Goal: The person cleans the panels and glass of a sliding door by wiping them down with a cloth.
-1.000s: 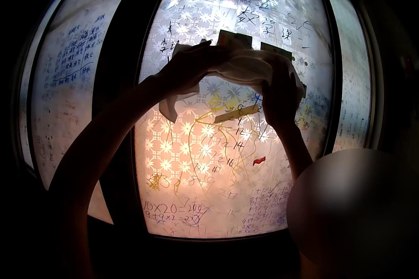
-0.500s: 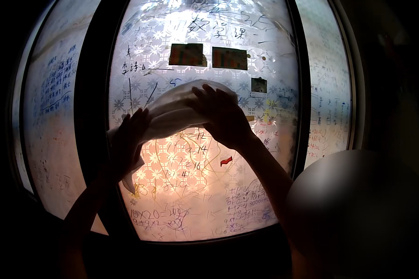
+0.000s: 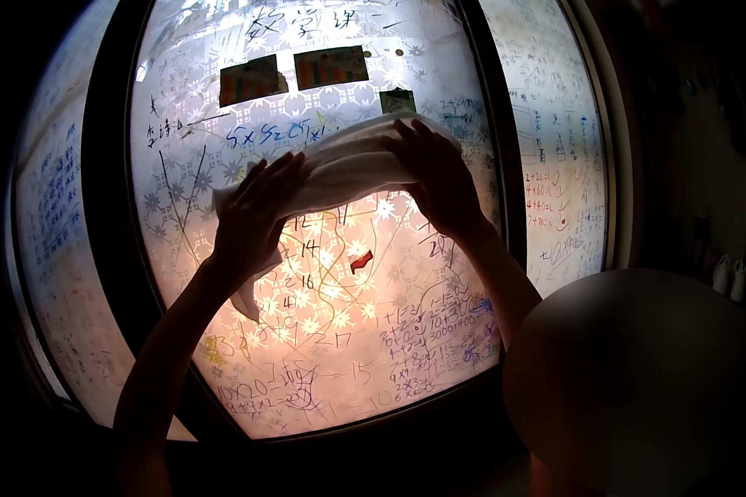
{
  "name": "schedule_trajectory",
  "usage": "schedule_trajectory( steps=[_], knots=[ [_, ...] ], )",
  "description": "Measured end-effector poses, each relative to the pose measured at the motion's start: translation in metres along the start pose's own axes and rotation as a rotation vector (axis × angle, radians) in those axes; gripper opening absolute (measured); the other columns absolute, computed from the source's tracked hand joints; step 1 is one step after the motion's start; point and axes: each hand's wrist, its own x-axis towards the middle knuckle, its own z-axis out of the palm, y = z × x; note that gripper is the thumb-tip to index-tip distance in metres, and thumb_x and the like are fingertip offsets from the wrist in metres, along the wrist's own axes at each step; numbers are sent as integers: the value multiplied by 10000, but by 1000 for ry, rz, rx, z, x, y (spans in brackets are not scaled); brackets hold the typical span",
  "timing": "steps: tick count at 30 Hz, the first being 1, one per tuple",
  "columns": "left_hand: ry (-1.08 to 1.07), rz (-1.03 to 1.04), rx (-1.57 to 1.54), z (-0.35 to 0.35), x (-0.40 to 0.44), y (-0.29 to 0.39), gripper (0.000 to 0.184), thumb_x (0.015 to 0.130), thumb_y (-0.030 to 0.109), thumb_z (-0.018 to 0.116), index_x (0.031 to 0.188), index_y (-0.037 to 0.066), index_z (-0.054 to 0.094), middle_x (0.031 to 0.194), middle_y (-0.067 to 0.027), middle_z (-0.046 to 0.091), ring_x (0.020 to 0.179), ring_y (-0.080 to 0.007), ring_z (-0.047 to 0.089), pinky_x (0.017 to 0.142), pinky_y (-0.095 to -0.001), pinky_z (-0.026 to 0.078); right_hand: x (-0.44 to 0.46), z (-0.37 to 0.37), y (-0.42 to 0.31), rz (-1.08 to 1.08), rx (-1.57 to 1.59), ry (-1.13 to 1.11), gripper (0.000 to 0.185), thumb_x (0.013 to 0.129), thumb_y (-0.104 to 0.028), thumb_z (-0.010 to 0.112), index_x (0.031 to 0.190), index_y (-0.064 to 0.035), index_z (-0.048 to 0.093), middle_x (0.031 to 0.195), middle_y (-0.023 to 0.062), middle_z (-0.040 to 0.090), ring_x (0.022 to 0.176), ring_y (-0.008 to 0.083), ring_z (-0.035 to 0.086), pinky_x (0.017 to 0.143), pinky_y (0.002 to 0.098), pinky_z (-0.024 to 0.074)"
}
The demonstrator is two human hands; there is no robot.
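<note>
A white cloth (image 3: 348, 163) lies bunched lengthwise across the middle of a frosted, patterned glass pane (image 3: 323, 364). My left hand (image 3: 263, 199) grips the cloth's left part, fingers pointing up, and a loose corner hangs below that wrist. Over the right end, my right hand (image 3: 435, 170) holds the cloth against the glass with its fingers on the upper edge. Handwritten sums and characters cover the pane above and below the cloth. A small red sticker (image 3: 362, 262) sits below the cloth. The palms and fingertips are partly dark against the bright light.
Two dark rectangular pictures, a left one (image 3: 250, 80) and a right one (image 3: 330, 67), are stuck above the cloth. Dark frame bars border the pane, with written-on side panes left and right (image 3: 555, 166). A large blurred rounded shape (image 3: 630, 373) fills the lower right.
Both hands and the cloth have moved right across the glass, uncovering blue writing on the upper left. My view has also shifted, so the pane appears farther left.
</note>
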Motion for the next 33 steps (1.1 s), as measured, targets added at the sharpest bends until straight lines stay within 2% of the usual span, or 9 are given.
schedule_trajectory(
  steps=[4, 8, 13, 16, 19, 23, 28, 29, 33],
  knots=[
    [21, 45, -69, 35, 28, 24, 595, 876, 11, 628, 1446, 141, 517, 1492, -87, 505, 1380, -283, 480, 1179, -477, 356, -51, -11, 26, 106, -26, -5, 604, 918, -192, 639, 1488, -161, 440, 1562, 97, 397, 1443, 337, 362, 1173, 506, 300],
    [54, 139, -109, 70, 41, 52, 573, 858, 21, 647, 1411, 136, 551, 1472, -71, 532, 1360, -237, 506, 1176, -460, 372, -105, -32, 21, 236, -141, -98, 626, 922, -227, 635, 1505, -154, 418, 1575, 105, 375, 1472, 338, 310, 1182, 530, 272],
    [41, 176, -149, 84, 17, 79, 520, 864, 61, 663, 1371, 155, 596, 1432, -52, 568, 1294, -235, 565, 1128, -466, 440, -158, -39, 12, 232, -106, -180, 619, 931, -212, 605, 1513, -135, 407, 1590, 123, 349, 1485, 349, 287, 1182, 570, 246],
    [15, 192, -174, 86, -3, 96, 477, 878, 82, 647, 1351, 140, 612, 1395, -59, 594, 1267, -232, 583, 1093, -453, 476, -184, -43, -7, 267, -109, -202, 589, 932, -208, 601, 1493, -126, 441, 1568, 138, 383, 1462, 359, 334, 1171, 561, 278],
    [-47, 230, -154, 82, -26, 116, 485, 861, 74, 635, 1345, 72, 600, 1448, -86, 543, 1344, -221, 513, 1107, -455, 449, -209, -43, -23, 300, -89, -195, 522, 969, -235, 539, 1470, -101, 474, 1547, 165, 411, 1447, 376, 359, 1166, 546, 300],
    [-107, 289, -162, 91, -60, 135, 454, 897, 151, 615, 1347, 91, 598, 1462, -75, 533, 1364, -212, 492, 1134, -436, 412, -254, -50, -48, 343, -64, -279, 526, 982, -248, 518, 1481, -94, 455, 1563, 184, 380, 1459, 394, 334, 1178, 557, 271],
    [-250, 399, -231, 106, -121, 171, 490, 965, 180, 550, 1451, 139, 497, 1507, -57, 485, 1396, -194, 452, 1163, -399, 380, -355, -63, -90, 397, 52, -399, 514, 999, -248, 495, 1482, -80, 449, 1570, 221, 351, 1467, 449, 288, 1189, 567, 246],
    [-274, 471, -92, 113, -141, 184, 513, 984, 234, 515, 1488, 160, 455, 1517, -43, 473, 1403, -185, 439, 1195, -409, 323, -381, -61, -98, 419, 32, -434, 517, 996, -242, 505, 1484, -79, 447, 1575, 216, 346, 1470, 445, 285, 1189, 566, 247],
    [-213, 435, 46, 115, -211, 232, 533, 991, 272, 489, 1514, 200, 423, 1532, -30, 457, 1422, -179, 411, 1234, -445, 193, -421, -61, -128, 477, -38, -488, 548, 976, -210, 571, 1483, -48, 443, 1569, 199, 368, 1475, 404, 301, 1199, 548, 248]
  ],
)
